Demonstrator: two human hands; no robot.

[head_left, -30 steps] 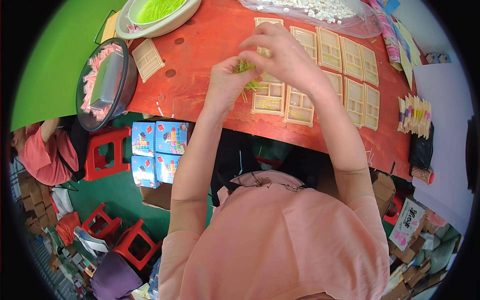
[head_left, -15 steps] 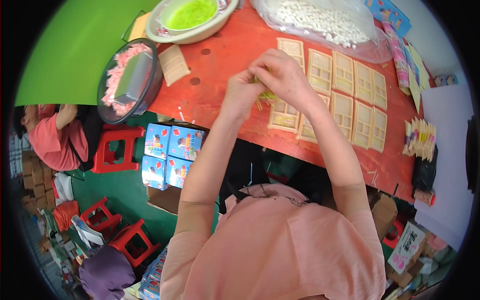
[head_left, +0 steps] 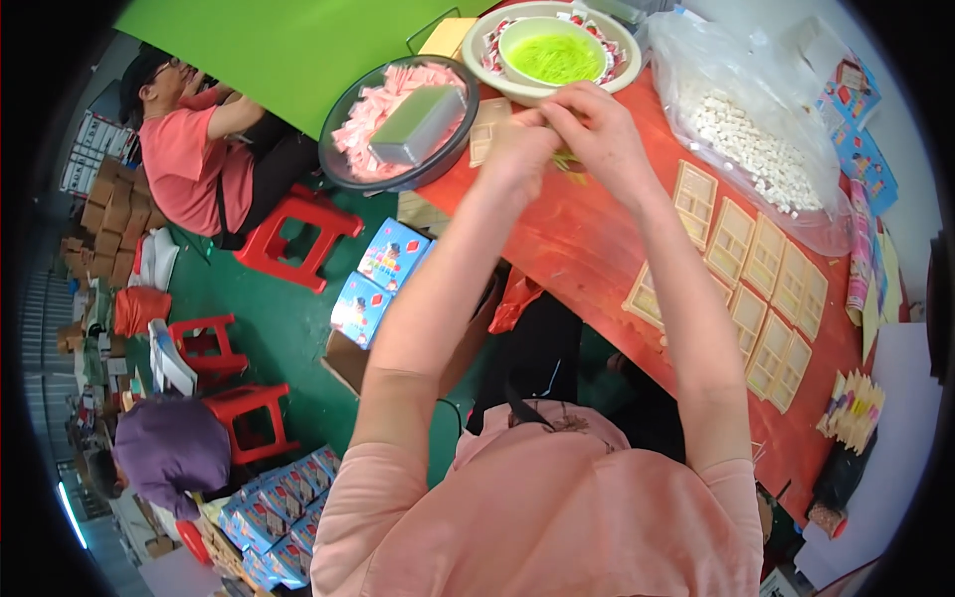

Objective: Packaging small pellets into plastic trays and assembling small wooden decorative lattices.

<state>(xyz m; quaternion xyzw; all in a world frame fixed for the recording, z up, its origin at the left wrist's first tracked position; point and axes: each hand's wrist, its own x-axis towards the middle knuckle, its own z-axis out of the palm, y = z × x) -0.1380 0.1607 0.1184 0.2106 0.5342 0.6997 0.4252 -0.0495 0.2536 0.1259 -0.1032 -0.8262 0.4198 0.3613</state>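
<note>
My left hand (head_left: 521, 151) and my right hand (head_left: 599, 131) meet over the red table, their fingers pinched together. A small bunch of yellow-green strands (head_left: 567, 161) shows beneath the right fingers; the rest of it is hidden by the hands. Just beyond my left hand lies a single beige compartment tray (head_left: 487, 129). Ahead, a white bowl (head_left: 504, 50) of bright green strands (head_left: 555, 58) sits inside a larger cream basin (head_left: 634, 60) with small wrapped pieces around it. Several more beige trays (head_left: 748, 308) stand in rows to the right, partly behind my right forearm.
At left, a dark basin (head_left: 338, 169) holds pink pieces and a clear-and-green box (head_left: 423, 124). A plastic bag (head_left: 696, 129) of white cubes lies at the far right. Blue boxes (head_left: 393, 254), red stools (head_left: 298, 234) and two seated people are left of the table (head_left: 587, 249).
My view has swung left, so the table's contents appear further right. My joined hands have moved from over the tray rows toward the lone tray and the bowl.
</note>
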